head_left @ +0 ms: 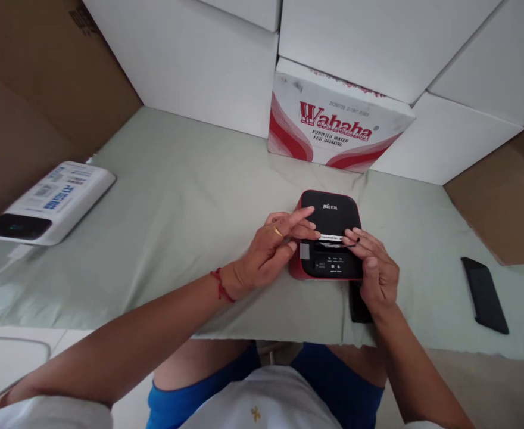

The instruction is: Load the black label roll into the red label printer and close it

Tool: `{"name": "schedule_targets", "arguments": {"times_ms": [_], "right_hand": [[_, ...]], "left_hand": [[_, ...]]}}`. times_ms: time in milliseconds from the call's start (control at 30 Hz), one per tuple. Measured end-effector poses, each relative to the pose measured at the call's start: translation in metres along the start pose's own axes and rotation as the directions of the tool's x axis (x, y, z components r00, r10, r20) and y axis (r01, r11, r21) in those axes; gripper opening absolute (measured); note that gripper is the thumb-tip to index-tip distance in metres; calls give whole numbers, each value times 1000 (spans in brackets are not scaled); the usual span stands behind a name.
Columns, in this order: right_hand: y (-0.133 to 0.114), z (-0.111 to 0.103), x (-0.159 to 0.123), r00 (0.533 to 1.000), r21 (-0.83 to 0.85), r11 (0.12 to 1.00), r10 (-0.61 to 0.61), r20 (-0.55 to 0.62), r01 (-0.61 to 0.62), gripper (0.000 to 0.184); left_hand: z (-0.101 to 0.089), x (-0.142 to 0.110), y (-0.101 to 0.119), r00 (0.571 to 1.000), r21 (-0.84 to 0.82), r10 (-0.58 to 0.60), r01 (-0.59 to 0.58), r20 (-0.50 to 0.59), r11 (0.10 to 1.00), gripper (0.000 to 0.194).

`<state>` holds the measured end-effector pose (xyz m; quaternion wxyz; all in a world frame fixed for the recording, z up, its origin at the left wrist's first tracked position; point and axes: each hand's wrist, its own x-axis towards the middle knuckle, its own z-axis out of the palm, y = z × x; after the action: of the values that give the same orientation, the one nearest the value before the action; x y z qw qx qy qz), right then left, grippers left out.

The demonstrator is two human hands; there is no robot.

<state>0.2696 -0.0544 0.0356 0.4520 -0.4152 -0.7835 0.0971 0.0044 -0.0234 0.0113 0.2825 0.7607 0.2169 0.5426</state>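
A black printer (331, 221) with red sides sits on the cloth in front of me. A white strip with small dark print (330, 238) runs across its middle, and a panel with small white markings is on its near part. My left hand (276, 245) reaches over the printer's left side, index finger stretched out on the lid, other fingertips at the strip's left end. At the right edge, my right hand (378, 265) grips the printer, its fingertips by the strip's right end. A flat black object (359, 307) lies partly hidden beside the right wrist.
A white power bank (50, 199) with a dark display and a cable lies at the left. A black phone-like slab (485, 295) lies at the right. Behind stand a Wahaha water carton (333, 119) and white boxes (208, 59). Pale green cloth (190, 179) covers the table.
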Motion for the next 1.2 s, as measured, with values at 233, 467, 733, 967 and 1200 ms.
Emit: {"name": "schedule_targets", "arguments": {"times_ms": [233, 467, 733, 967, 1200], "right_hand": [[0, -2, 3, 1000, -46, 999, -15, 10, 16, 41], [-2, -8, 3, 996, 18, 999, -31, 88, 30, 33], [-20, -13, 9, 976, -31, 985, 174, 128, -172, 63], [-38, -27, 43, 967, -155, 982, -69, 244, 109, 54], [-32, -40, 25, 870, 32, 962, -259, 420, 272, 36]], "left_hand": [[8, -7, 5, 999, -58, -34, 33, -19, 998, 72], [10, -10, -16, 952, -218, -297, 276, -68, 936, 107], [11, -5, -28, 922, -419, -386, 360, 22, 834, 112], [7, -6, -27, 928, -347, -367, 363, 59, 864, 111], [6, -13, -35, 922, -343, -375, 384, 95, 858, 117]]}}
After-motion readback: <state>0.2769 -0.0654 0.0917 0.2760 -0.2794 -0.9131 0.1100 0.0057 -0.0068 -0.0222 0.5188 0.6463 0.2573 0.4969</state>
